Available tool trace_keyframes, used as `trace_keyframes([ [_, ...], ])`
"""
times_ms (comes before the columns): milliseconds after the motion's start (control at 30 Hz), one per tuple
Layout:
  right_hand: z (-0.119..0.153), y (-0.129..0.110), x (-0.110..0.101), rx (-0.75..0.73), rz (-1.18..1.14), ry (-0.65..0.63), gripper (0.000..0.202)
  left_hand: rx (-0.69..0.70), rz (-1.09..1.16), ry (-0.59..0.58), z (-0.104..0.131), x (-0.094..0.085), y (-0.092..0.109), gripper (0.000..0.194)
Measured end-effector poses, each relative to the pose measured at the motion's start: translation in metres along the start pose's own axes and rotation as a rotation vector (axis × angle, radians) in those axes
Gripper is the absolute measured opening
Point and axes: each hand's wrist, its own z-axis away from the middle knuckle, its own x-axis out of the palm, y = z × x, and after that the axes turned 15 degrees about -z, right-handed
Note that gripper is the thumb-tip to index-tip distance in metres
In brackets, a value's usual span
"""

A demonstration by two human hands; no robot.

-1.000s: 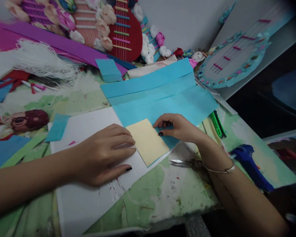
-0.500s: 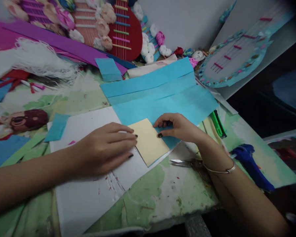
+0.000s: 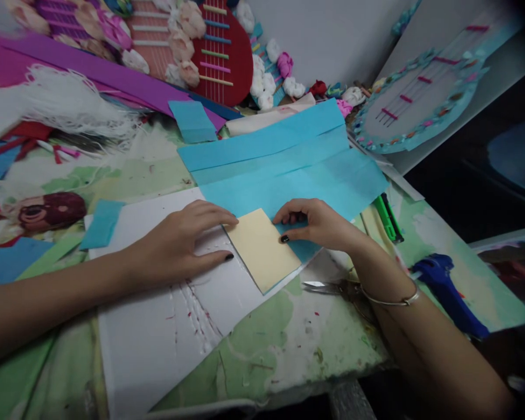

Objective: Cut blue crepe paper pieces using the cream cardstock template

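Note:
A cream card lies tilted near the table's front, with a thin blue edge showing beneath it. Its upper part overlaps a large creased sheet of light blue paper, and its lower part rests over white paper with dried glue streaks. My left hand lies along the card's left side, thumb spread from the fingers, fingertips at the upper left edge. At the right edge is my right hand, its fingers bent and thumb apart from the index finger, both tips close to or touching the card.
Scissors lie beside my right wrist. A green box cutter and a blue glue gun are farther right. White yarn, a dark red mask-like piece and paper scraps occupy the left. Decorated paper instruments stand behind.
My left hand has shifted slightly left and up, off the card's lower left edge, and its thumb has spread from the fingers. My right hand and the card look unchanged.

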Motion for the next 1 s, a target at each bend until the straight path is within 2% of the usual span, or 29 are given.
trace_keyframes([
  [267,0.0007,-0.002,-0.0005,0.021,-0.003,0.0,0.026,0.142,-0.009,0.146,0.0034,0.0063,-0.0015,0.025],
  [533,0.0005,-0.0026,0.0,0.024,-0.006,0.0,0.028,0.228,-0.099,0.121,0.0023,0.0017,-0.0004,0.023],
  [1000,-0.0001,0.0009,0.0001,0.0,-0.015,0.005,0.026,0.264,-0.149,0.123,0.0016,0.001,0.0002,0.024],
])
